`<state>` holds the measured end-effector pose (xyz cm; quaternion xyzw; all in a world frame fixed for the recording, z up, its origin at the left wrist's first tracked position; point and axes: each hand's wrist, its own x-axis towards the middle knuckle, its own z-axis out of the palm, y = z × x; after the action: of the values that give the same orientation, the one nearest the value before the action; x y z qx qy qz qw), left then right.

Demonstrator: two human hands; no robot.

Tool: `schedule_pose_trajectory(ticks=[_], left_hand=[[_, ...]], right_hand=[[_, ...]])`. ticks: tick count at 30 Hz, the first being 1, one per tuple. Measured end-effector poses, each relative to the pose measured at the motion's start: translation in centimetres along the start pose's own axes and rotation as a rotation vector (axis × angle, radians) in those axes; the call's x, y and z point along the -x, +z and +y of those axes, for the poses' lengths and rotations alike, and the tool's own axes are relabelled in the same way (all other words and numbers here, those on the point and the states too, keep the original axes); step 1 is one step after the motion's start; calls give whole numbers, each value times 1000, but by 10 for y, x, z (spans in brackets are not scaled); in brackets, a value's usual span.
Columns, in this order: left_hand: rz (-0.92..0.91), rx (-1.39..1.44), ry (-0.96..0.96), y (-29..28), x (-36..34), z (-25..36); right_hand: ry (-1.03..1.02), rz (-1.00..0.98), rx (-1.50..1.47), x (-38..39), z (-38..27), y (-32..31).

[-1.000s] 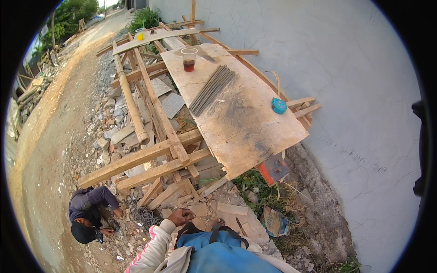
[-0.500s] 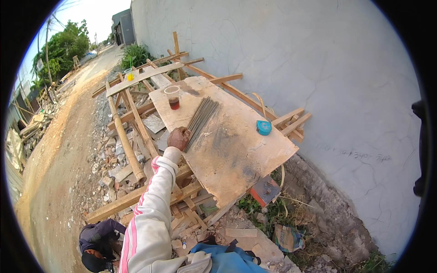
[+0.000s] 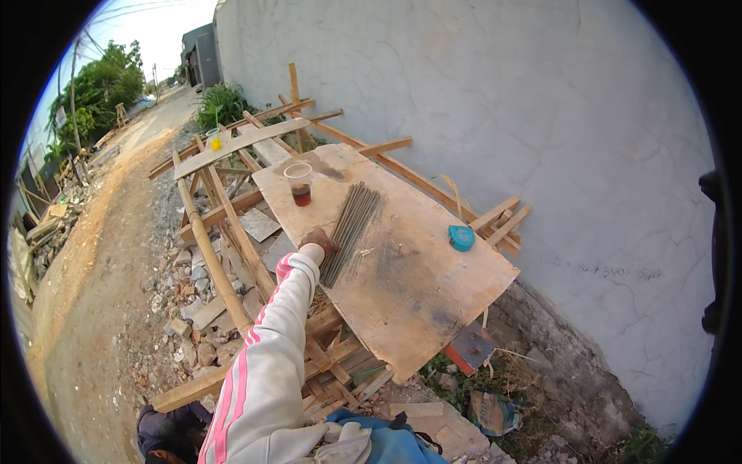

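Left to right, we note a co-worker (image 3: 174,425) in dark clothing, partly cut off by the lower rim, then a bamboo pole (image 3: 205,232) sloping over rubble (image 3: 185,325). Beyond the counter's far left corner, a yellow drink (image 3: 216,144) stands by a plank (image 3: 251,142).

On the counter (image 3: 433,309), a clear cup (image 3: 300,187) of dark liquid stands upright near the far left corner. Our left hand (image 3: 321,243) is at the left edge, against the side of a bundle of thin rods (image 3: 354,228). Its fingers are too small and shaded; we cannot tell whether they are clamped on any rod or merely rest there. The right hand is out of view.

The rods lie roughly parallel, near ends close to the left edge, far ends slanting inward. Progress, as we judge it: the rods are gathered and the hand is at them; none is visibly raised or separated, so any handling looks barely begun.

Further right, a teal tape measure (image 3: 461,238) lies untouched near the right edge. Below the near edge we log a red-sided box (image 3: 470,348).
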<state>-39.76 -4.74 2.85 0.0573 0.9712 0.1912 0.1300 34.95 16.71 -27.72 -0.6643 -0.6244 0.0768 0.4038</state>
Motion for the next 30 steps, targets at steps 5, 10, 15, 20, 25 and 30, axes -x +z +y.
schedule_pose_trajectory(ticks=[5,10,15,20,25,30], left_hand=[[-7,-22,132,2,-14,-9],[123,97,259,6,-12,-30],[317,24,316,14,-8,-40],[345,78,402,19,-11,-51],[353,471,515,21,5,-54],[-61,1284,566,16,84,-26]], right_hand=[[20,30,21,4,-1,-1],[29,55,30,10,0,-2],[29,75,37,17,1,-5],[24,83,34,23,2,-9],[39,102,23,33,17,-5],[8,145,-9,33,30,-14]])
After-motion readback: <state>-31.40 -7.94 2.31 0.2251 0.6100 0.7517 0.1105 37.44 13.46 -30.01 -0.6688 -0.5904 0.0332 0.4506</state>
